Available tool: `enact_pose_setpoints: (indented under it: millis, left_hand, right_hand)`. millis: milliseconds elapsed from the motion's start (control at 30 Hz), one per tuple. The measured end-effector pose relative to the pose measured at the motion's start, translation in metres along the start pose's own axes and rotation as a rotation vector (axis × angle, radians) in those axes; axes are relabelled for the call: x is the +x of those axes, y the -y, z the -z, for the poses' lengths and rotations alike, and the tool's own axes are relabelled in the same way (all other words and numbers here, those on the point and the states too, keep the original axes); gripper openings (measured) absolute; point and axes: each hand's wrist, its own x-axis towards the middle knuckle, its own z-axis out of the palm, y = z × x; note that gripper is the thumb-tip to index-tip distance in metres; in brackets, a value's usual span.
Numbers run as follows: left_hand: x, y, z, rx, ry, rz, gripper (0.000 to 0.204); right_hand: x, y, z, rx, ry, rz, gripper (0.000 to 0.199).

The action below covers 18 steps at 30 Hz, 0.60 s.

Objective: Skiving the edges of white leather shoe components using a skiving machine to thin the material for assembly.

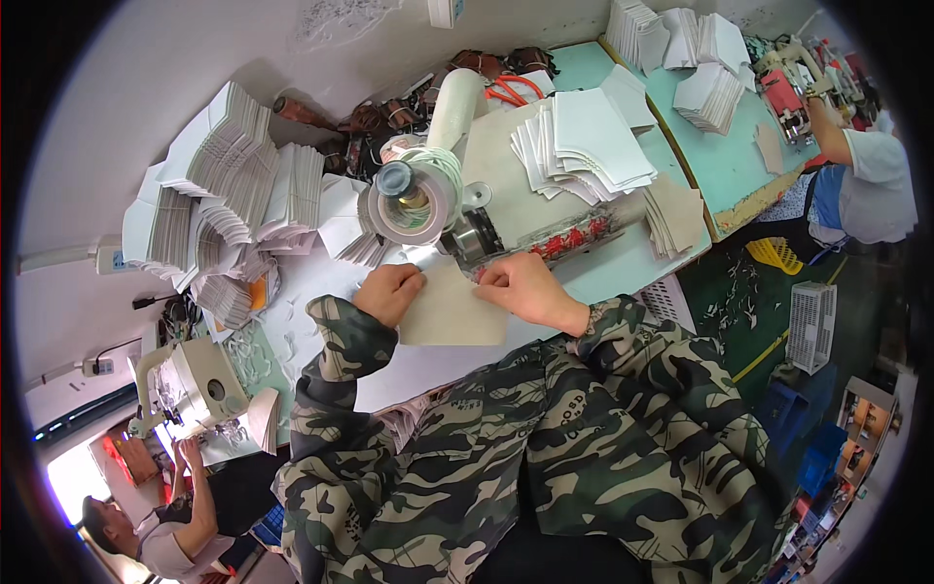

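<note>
A beige piece of thin board (452, 313) lies flat between my hands at the front of a bench machine. Its top edge meets the machine's lit working point. My left hand (390, 294) pinches the board's upper left side, fingers curled. My right hand (532, 292) grips its upper right corner between thumb and bent fingers. Just beyond the board is the cream machine (458, 105), with a round head (397, 181), pale thread wound about it and a dark metal wheel (475, 234). The part of the board beneath my fingers is hidden.
Stacks of white-edged boards (226, 161) rise at left; a fanned pile of white boards (590, 141) lies beyond my right hand. Red-handled pliers (513, 91) rest at the back. Co-workers sit at another machine (195, 387) lower left and at the far-right table (732, 161).
</note>
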Motion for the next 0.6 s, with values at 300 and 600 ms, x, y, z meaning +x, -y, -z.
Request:
enact_pose_setpoints:
  millis: [300,600]
  left_hand:
    - [0.037,-0.051,0.009,0.119,0.041,0.071,0.03]
    - [0.017,-0.095,-0.083,-0.641,0.164,-0.099,0.053]
  right_hand:
    - [-0.031,-0.027,0.061,0.134,-0.045,0.042,0.025]
    - [-0.013,0.006,0.198,-0.455,-0.45,0.191,0.057]
